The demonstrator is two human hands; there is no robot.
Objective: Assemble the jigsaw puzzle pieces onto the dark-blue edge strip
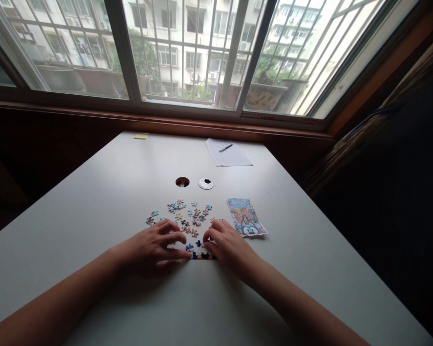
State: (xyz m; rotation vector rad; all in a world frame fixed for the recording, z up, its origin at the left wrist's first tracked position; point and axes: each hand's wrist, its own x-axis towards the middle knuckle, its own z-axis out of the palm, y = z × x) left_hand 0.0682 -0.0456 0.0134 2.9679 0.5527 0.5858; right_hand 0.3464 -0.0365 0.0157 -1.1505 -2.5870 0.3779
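Observation:
A partly joined strip of jigsaw puzzle [202, 256], dark blue, black and orange, lies flat on the white table between my hands. My left hand [157, 244] rests at its left end, fingers spread and a fingertip touching the edge. At the right, my right hand [226, 241] has thumb and index finger pinched together over a puzzle piece [203, 244] by the strip's upper side. Just beyond my hands are several loose puzzle pieces [198, 216] in mixed colours. Some pieces are partly hidden under my left hand.
To the right lies a colourful picture sheet [246, 217]. Farther back are a round cable hole [182, 182] and its white cover [206, 183]. Paper sheets [229, 156] with a pen [225, 148] lie near the far edge, and a yellow sticky note [141, 136] at far left.

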